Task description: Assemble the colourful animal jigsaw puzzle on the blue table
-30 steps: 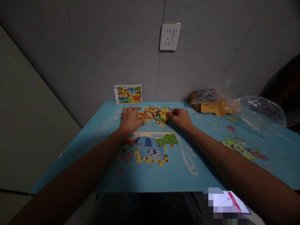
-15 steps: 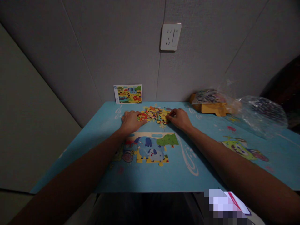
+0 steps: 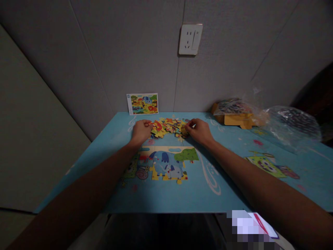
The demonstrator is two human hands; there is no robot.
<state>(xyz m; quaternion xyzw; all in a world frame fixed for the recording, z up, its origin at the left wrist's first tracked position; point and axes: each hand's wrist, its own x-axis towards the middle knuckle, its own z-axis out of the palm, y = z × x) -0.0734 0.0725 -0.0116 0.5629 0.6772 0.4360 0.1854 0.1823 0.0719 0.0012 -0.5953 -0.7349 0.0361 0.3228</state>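
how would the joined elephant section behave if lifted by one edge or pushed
The elephant section would probably sag or split along its seams. Lying flat on the table, it would likely slide rather than tip when pushed.

My left hand (image 3: 142, 132) and right hand (image 3: 201, 131) bracket a heap of loose puzzle pieces (image 3: 170, 126) on the blue table (image 3: 169, 198), my fingers at its edges, though whether they grip a piece I cannot tell. Nearer me lies a joined section (image 3: 162, 163) showing two elephants. Beyond the heap, a picture card (image 3: 144, 104) stands against the wall (image 3: 145, 52), with clear plastic (image 3: 291, 121) off to the right.
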